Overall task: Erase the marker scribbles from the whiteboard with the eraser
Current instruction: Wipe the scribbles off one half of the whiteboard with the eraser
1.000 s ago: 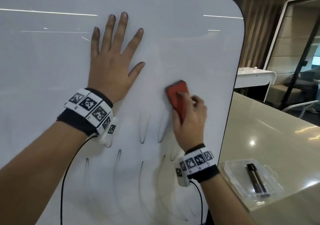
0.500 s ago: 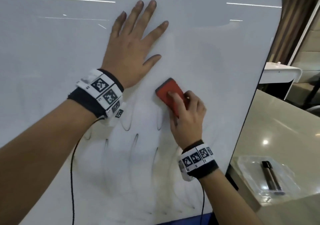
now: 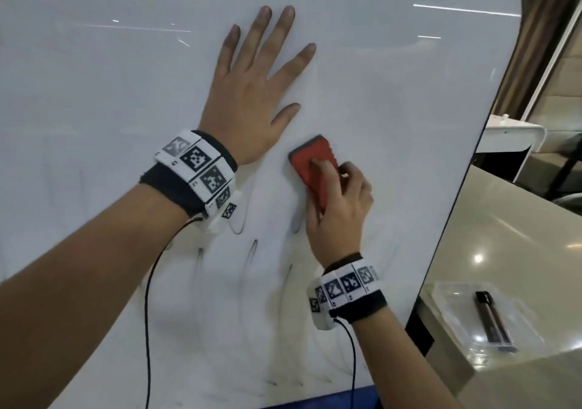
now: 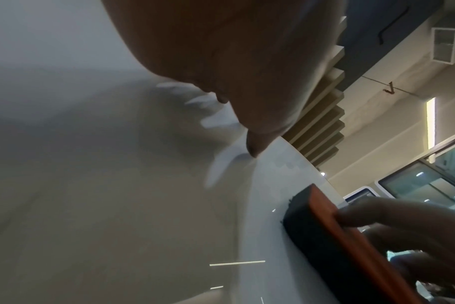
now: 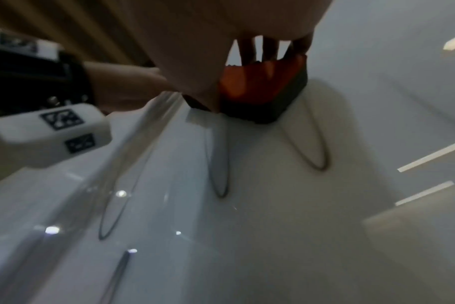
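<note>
The whiteboard [image 3: 393, 93] fills most of the head view. My left hand [image 3: 252, 93] lies flat on it with fingers spread. Just below its thumb, my right hand [image 3: 337, 213] grips the red eraser [image 3: 310, 163] and presses its dark felt against the board. In the left wrist view the eraser [image 4: 333, 236] shows red on top and black beneath, with fingers [image 4: 392, 214] over it. Thin black marker loops [image 3: 252, 251] remain below the eraser; the right wrist view shows those loops [image 5: 312, 148] close under the eraser [image 5: 262, 90]. Faint smears run to the bottom edge.
To the right of the board stands a beige counter [image 3: 504, 235] with a clear plastic tray [image 3: 456, 295] that holds a black marker [image 3: 491, 320]. A white table [image 3: 510, 137] stands behind. Cables hang from both wristbands.
My right hand has slid the eraser to the left, closer to the left hand's thumb, wiping away the upper parts of the loops. The left hand stays flat on the board.
</note>
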The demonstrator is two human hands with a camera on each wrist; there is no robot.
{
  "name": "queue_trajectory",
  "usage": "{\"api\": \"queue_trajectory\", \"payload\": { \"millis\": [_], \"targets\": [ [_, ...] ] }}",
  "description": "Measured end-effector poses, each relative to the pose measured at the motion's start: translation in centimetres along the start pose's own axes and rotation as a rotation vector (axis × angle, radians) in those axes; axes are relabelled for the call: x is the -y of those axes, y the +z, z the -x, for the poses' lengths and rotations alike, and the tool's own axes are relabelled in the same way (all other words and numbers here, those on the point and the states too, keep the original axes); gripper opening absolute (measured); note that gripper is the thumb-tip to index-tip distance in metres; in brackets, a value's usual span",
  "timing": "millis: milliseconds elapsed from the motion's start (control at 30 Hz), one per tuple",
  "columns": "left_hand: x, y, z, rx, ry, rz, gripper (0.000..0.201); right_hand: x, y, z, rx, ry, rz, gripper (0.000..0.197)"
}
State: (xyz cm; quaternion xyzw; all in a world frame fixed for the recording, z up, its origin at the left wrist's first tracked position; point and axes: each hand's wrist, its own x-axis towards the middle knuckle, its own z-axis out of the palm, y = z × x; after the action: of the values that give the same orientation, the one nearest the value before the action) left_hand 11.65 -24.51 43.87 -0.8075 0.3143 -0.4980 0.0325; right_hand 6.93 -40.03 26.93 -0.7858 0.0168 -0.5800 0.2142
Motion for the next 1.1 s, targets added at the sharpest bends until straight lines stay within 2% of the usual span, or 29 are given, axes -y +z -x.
{"api": "queue_trajectory", "payload": {
  "millis": [33, 100, 133, 200, 267, 333, 367, 433, 567, 633, 667, 733, 767, 833, 900, 933, 967, 1000, 1100],
  "targets": [
    [0.2, -0.1, 0.1, -0.003, 0.009, 0.010, 0.066, 0.0, 0.1, -0.1, 0.014, -0.057, 0.019, 0.055],
    [1.1, -0.3, 0.5, -0.009, 0.024, 0.038, 0.064, -2.1, -0.1, 0.3, -0.031, -0.024, 0.010, 0.054],
    [1.7, -0.3, 1.1, -0.011, 0.022, 0.044, 0.063, -4.0, -0.4, 1.0, -0.078, 0.075, -0.015, 0.054],
    [2.9, -0.2, 2.6, -0.017, 0.011, 0.038, 0.063, -7.7, -1.7, 2.5, -0.189, 0.375, -0.080, 0.057],
    [3.5, 0.1, 4.0, -0.018, -0.001, 0.030, 0.063, -9.4, -2.4, 3.6, -0.311, 0.638, -0.104, 0.059],
    [3.3, 0.3, 4.5, -0.014, -0.009, 0.014, 0.063, -8.8, -1.8, 3.6, -0.384, 0.801, -0.116, 0.060],
    [3.0, 0.3, 4.4, -0.009, -0.020, 0.012, 0.063, -7.7, -1.1, 2.9, -0.407, 0.827, -0.133, 0.060],
    [2.6, 0.1, 4.2, 0.023, -0.036, 0.033, 0.066, -4.3, 0.4, 1.2, -0.398, 0.715, -0.164, 0.060],
    [3.9, -1.5, 4.3, 0.063, -0.009, 0.153, 0.067, 3.4, 1.9, -2.0, -0.164, 0.132, -0.104, 0.053],
    [5.2, -2.6, 4.9, 0.013, -0.049, 0.238, 0.064, 4.3, 1.5, -2.9, -0.078, -0.062, -0.056, 0.051],
    [6.0, -2.9, 5.4, -0.039, -0.094, 0.255, 0.062, 3.4, 1.1, -2.8, -0.055, -0.112, -0.033, 0.051],
    [7.9, -3.3, 6.8, -0.149, -0.206, 0.244, 0.057, -0.2, 0.2, -0.9, -0.049, -0.090, -0.001, 0.052],
    [8.9, -3.4, 7.6, -0.184, -0.262, 0.225, 0.056, -2.3, -0.5, 0.5, -0.067, 0.000, -0.008, 0.053],
    [10.6, -3.5, 9.3, -0.226, -0.370, 0.182, 0.056, -5.4, -1.5, 2.8, -0.151, 0.275, -0.079, 0.058],
    [11.0, -3.2, 10.5, -0.254, -0.439, 0.145, 0.059, -5.9, -1.2, 3.0, -0.262, 0.498, -0.133, 0.061],
    [10.8, -2.8, 10.8, -0.259, -0.452, 0.133, 0.060, -4.9, -0.6, 2.4, -0.302, 0.542, -0.159, 0.062],
    [10.4, -2.3, 10.9, -0.255, -0.453, 0.127, 0.061, -3.2, 0.1, 1.4, -0.312, 0.516, -0.180, 0.062],
    [9.8, -1.8, 10.9, -0.242, -0.447, 0.121, 0.061, -1.0, 0.7, 0.5, -0.275, 0.412, -0.189, 0.062],
    [8.4, -0.4, 10.7, -0.206, -0.446, 0.126, 0.061, 4.6, 2.0, 0.0, -0.019, -0.074, -0.114, 0.055]
  ]
}}
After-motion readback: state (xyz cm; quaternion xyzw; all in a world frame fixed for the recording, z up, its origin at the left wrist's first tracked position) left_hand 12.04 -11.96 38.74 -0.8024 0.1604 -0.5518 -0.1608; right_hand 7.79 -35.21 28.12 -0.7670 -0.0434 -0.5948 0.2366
